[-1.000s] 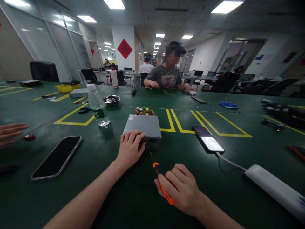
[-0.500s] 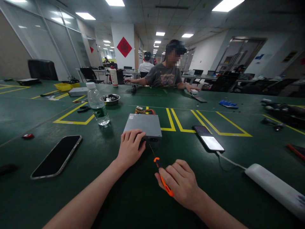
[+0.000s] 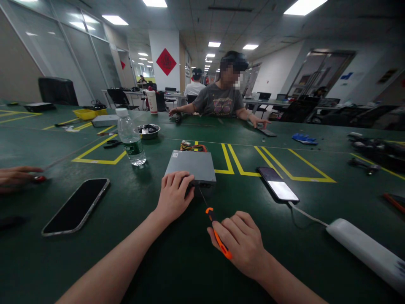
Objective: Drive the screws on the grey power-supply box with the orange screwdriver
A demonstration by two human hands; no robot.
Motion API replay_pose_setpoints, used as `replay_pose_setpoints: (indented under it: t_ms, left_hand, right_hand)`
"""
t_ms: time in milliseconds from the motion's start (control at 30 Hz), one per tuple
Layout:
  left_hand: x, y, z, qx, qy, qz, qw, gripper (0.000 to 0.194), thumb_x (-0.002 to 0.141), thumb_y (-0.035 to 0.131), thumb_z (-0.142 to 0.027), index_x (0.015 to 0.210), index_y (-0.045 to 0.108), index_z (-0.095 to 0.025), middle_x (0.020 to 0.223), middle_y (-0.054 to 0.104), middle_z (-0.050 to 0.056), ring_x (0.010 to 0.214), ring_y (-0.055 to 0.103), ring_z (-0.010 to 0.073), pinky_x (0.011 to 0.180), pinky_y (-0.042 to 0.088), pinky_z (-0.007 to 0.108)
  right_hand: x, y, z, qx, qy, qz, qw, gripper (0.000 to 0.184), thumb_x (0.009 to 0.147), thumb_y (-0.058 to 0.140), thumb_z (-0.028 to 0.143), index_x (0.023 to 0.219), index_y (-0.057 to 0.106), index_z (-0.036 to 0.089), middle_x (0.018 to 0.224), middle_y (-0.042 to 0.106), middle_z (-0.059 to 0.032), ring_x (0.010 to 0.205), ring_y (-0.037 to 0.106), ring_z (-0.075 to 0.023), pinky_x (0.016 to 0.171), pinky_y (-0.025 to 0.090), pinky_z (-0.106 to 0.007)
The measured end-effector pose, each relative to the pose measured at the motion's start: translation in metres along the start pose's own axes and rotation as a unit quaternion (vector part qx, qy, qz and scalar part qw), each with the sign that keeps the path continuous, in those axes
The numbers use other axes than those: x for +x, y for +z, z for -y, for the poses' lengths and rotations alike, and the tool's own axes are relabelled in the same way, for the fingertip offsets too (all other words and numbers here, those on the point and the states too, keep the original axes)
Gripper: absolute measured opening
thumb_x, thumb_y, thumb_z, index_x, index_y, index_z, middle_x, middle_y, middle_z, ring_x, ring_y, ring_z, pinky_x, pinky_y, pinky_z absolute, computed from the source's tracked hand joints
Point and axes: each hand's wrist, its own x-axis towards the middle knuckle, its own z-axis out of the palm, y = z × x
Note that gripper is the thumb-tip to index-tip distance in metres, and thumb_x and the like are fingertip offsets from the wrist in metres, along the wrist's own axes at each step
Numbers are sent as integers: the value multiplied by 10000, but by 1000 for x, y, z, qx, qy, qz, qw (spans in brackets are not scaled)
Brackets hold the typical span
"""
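Note:
A grey metal computer power supply (image 3: 194,164) lies on the green table, with a bundle of coloured wires (image 3: 193,146) behind it. My left hand (image 3: 175,192) grips its near left corner, fingers over the top and thumb at the near face. In my right hand (image 3: 241,240) is an orange and black screwdriver (image 3: 222,247), the fingers closed round its handle. Its thin shaft slants up and left to the near face of the power supply, beside the socket. Whether the tip sits in a screw is too small to tell.
A water bottle (image 3: 131,141) and a metal bowl (image 3: 148,131) stand to the left. Phones lie on both sides (image 3: 77,207), the right one cabled to a white power strip (image 3: 363,249). Another person's hand (image 3: 19,177) is at the left edge; a co-worker (image 3: 218,97) sits opposite.
Another person's hand has come in from the left edge, onto the small red object. The co-worker opposite has shifted their hands. My hands and the screwdriver look almost unmoved.

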Motion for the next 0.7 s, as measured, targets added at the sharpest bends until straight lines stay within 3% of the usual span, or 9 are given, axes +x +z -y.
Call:
replay_pose_setpoints:
  t_ms: [467,700]
  left_hand:
    - [0,0,0,0,-2,10,1000,266,839,501,-255,1099,531,-208,1133,565,82,1050,471,246,883,358,411]
    - [0,-1,-1,16,8,9,1000,265,844,492,-262,1097,535,-195,1129,567,86,1043,470,250,883,356,413]
  right_hand:
    - [5,-5,-6,75,171,-54,981,83,868,526,216,817,473,176,635,532,16,519,472,-115,577,381,-276]
    - [7,-5,2,65,137,-57,987,63,859,544,128,850,507,178,643,521,12,555,456,-117,572,360,-271]
